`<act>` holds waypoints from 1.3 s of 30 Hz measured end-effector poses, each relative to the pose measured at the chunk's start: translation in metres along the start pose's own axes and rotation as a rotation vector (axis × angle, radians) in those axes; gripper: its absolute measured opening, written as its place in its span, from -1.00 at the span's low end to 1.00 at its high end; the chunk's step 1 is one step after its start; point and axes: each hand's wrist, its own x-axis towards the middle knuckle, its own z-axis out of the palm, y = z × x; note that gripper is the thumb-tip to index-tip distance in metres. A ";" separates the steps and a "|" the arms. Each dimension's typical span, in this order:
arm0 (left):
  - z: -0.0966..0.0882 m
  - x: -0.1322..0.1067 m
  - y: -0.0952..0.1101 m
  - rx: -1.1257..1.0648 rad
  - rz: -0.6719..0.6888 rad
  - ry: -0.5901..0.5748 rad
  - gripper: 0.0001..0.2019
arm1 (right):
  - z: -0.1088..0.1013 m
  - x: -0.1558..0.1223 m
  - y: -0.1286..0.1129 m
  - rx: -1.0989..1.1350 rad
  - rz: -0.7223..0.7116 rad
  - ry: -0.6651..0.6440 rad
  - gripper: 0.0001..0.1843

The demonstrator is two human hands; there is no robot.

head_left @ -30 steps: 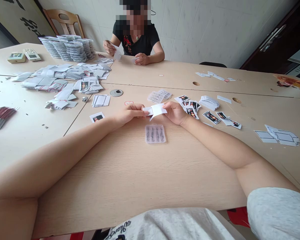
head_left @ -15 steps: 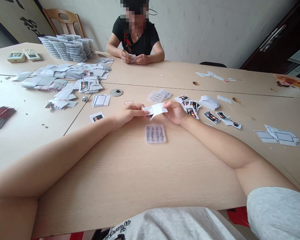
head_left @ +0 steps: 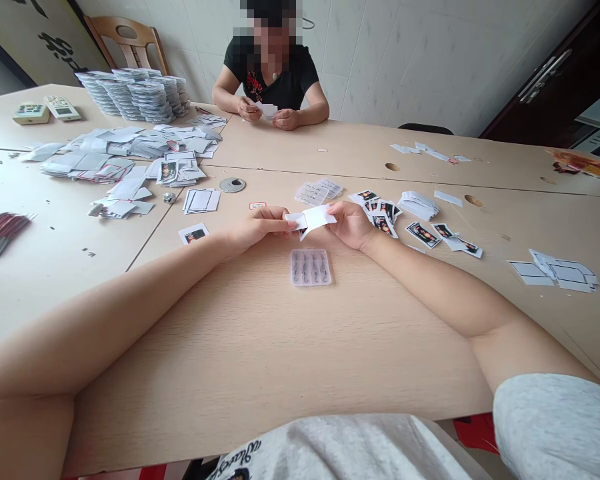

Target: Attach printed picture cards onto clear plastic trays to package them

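Note:
My left hand (head_left: 260,225) and my right hand (head_left: 351,223) both pinch a small white paper card (head_left: 314,219), held just above the wooden table (head_left: 260,347), one hand at each end. The card is partly folded. Directly below it, nearer to me, a clear plastic tray of small metal hooks (head_left: 311,267) lies flat on the table. Printed picture cards (head_left: 380,212) lie scattered right behind my right hand.
A person across the table handles a white card (head_left: 267,110). Heaps of white cards (head_left: 130,157) and stacked clear trays (head_left: 135,93) fill the far left. More cards (head_left: 560,272) lie at the right, a single picture card (head_left: 195,234) at the left, two remotes (head_left: 47,110) at the far left.
My hands and the card have barely moved. The person opposite brought both hands together on a white card in front of them.

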 end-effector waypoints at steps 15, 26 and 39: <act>0.001 0.000 0.001 -0.060 -0.010 -0.015 -0.76 | 0.004 -0.003 -0.003 0.030 0.003 0.042 -0.90; 0.002 0.000 0.002 -0.034 -0.009 -0.001 -0.75 | 0.001 -0.001 -0.001 0.015 0.009 0.042 -0.89; 0.001 0.000 0.003 -0.036 -0.002 -0.003 -0.76 | -0.003 0.002 0.001 0.043 -0.016 0.038 -0.85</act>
